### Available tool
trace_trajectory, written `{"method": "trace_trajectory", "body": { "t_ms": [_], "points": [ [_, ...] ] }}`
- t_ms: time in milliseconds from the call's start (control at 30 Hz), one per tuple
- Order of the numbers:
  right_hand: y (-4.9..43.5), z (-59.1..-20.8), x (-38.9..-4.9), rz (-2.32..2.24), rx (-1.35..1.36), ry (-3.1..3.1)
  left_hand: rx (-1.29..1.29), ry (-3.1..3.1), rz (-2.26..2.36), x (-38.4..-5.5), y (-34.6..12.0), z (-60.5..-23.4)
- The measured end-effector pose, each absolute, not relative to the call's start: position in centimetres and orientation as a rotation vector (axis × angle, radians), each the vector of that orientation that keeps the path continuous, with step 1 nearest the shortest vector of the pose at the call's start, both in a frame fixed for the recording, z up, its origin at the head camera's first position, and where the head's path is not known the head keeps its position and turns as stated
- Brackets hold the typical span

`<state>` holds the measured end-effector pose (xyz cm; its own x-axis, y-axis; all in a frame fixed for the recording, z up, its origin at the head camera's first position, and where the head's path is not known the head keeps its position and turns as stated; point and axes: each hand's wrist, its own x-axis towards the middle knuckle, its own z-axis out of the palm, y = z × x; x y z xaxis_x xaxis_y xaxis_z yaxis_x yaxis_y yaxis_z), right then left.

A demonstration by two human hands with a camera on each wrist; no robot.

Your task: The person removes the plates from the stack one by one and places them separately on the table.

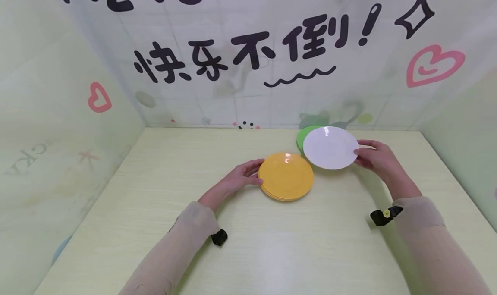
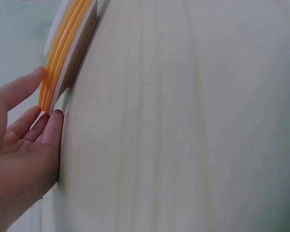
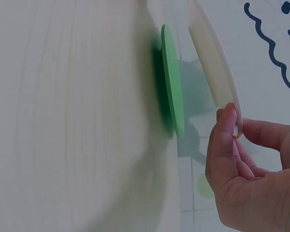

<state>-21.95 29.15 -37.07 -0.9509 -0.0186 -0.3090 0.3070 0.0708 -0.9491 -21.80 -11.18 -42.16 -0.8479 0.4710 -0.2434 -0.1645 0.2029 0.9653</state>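
Left: the left hand pinches the yellow plates at one edge, thumb above, fingers beneath. Held only there, the yellow plates could tip or slide apart should the pinch loosen; they extend rightward from this hand, close to the table. Right: the white plate, held clear above the green plate, could knock it or the yellow plates if it dips or swings leftward. It lies left of the right hand, which pinches its right rim between thumb and fingers.
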Motion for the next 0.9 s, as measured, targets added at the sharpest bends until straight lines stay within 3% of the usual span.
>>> {"method": "trace_trajectory", "body": {
  "t_ms": [900],
  "points": [
    [35.1, -38.3, -22.4, -2.374, 0.761, 1.788, 0.254, 1.999, 1.687, -21.8, -11.2, -42.3]
  ]
}}
